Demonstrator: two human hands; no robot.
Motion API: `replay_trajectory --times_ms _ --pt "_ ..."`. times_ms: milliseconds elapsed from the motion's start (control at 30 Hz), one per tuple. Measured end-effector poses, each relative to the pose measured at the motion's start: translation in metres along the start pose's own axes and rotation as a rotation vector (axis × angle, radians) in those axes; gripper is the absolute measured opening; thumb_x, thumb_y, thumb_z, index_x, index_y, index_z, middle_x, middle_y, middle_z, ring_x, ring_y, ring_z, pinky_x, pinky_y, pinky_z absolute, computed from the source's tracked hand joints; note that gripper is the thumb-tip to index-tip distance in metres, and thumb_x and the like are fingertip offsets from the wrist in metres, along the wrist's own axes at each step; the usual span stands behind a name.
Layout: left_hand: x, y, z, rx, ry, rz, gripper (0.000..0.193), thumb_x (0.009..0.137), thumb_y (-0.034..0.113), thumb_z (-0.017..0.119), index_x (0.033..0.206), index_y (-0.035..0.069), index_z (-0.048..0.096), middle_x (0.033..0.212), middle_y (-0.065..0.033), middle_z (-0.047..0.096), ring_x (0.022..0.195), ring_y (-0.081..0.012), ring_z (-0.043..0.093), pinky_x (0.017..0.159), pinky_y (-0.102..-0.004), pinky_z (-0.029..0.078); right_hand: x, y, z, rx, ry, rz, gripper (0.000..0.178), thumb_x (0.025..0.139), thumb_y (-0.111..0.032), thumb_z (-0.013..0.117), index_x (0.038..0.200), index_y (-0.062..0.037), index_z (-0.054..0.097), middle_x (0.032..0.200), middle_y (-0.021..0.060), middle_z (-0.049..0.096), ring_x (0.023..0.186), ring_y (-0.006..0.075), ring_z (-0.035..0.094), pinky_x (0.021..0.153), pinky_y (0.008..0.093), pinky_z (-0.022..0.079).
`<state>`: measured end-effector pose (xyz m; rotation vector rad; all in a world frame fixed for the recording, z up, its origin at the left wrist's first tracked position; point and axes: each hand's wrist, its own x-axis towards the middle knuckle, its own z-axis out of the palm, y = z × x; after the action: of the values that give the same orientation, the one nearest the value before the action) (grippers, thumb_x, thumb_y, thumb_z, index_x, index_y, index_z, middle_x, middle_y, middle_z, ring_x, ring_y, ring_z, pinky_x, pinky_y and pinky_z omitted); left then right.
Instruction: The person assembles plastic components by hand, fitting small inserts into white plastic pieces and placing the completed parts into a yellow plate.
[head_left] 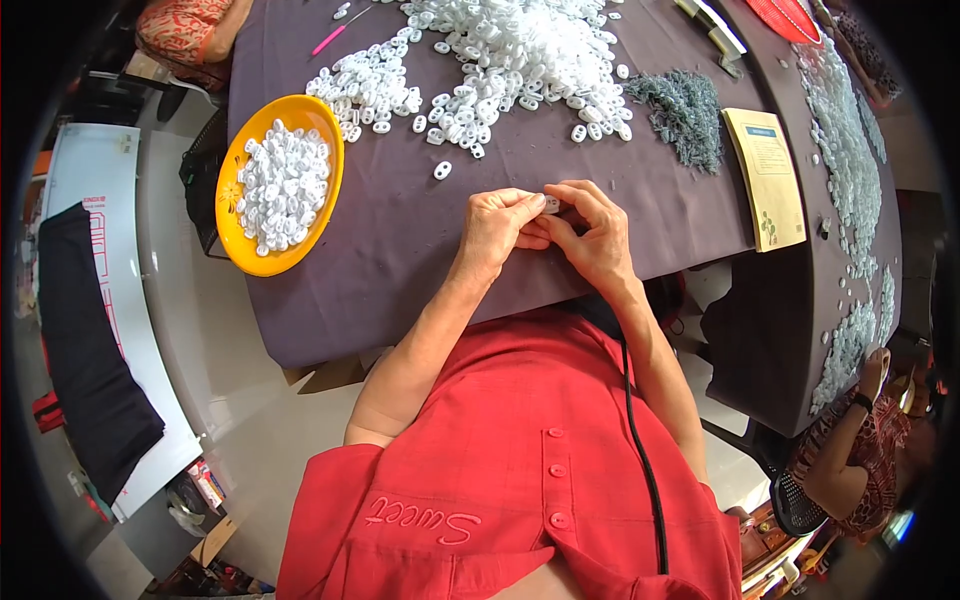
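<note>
Over the near part of the dark-clothed table point(370, 270), my left hand point(500, 225) and my right hand point(595, 235) meet. Their fingertips pinch a small white two-hole oval piece point(551, 204) between them; the fingers partly cover it. A single matching oval piece point(442, 171) lies on the cloth beyond my left hand. Farther off spreads a large heap of white two-hole pieces point(530, 55). At the left, a yellow oval bowl point(232, 225) holds many similar pieces.
A tangle of grey-green threads point(685, 115) lies right of the heap, beside a yellowish booklet point(765, 180). A pink-handled hook point(328, 40) rests at the far left. More pieces point(845, 150) cover the right-hand table, where another person's arm point(850, 440) shows.
</note>
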<state>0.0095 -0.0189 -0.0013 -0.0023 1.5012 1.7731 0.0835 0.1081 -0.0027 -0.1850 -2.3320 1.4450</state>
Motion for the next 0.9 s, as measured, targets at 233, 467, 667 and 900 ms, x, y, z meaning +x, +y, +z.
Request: replay_trajectory --times_ms 233,467,667,900 --pt "0.001 0.001 0.002 0.006 0.005 0.003 0.019 0.087 0.015 0.057 0.090 -0.002 0.065 0.077 -0.0090 0.065 0.062 -0.0142 0.063 0.056 -0.0266 0.055 0.000 0.004 0.002 -0.017 0.028 -0.009 0.025 0.072 -0.003 0.068 0.096 0.0004 0.062 0.091 0.0095 0.060 0.070 0.0174 0.063 0.060 0.0265 0.051" --pt "0.001 0.000 0.003 0.011 0.030 0.003 0.018 0.087 0.014 0.056 0.089 -0.002 0.064 0.076 -0.0098 0.065 0.062 -0.0154 0.064 0.056 -0.0259 0.055 -0.005 -0.001 0.002 -0.008 0.075 0.020 0.026 0.071 -0.001 0.068 0.096 0.0007 0.061 0.091 0.0089 0.060 0.071 0.0161 0.062 0.060 0.0262 0.050" --pt "-0.001 0.004 0.004 0.010 0.038 -0.005 0.019 0.086 0.014 0.057 0.088 -0.003 0.064 0.076 -0.0118 0.065 0.063 -0.0182 0.065 0.055 -0.0266 0.055 -0.012 0.002 -0.001 -0.027 0.089 0.032 0.028 0.071 -0.001 0.068 0.098 0.0012 0.061 0.090 0.0084 0.060 0.068 0.0149 0.060 0.060 0.0256 0.049" --pt "0.000 0.003 0.003 0.008 0.023 -0.030 0.018 0.085 0.014 0.057 0.087 -0.003 0.063 0.074 -0.0125 0.065 0.062 -0.0184 0.065 0.055 -0.0268 0.055 -0.007 0.001 -0.004 -0.033 0.043 0.074 0.025 0.073 0.000 0.065 0.098 0.0005 0.062 0.088 0.0079 0.060 0.068 0.0144 0.059 0.061 0.0255 0.049"
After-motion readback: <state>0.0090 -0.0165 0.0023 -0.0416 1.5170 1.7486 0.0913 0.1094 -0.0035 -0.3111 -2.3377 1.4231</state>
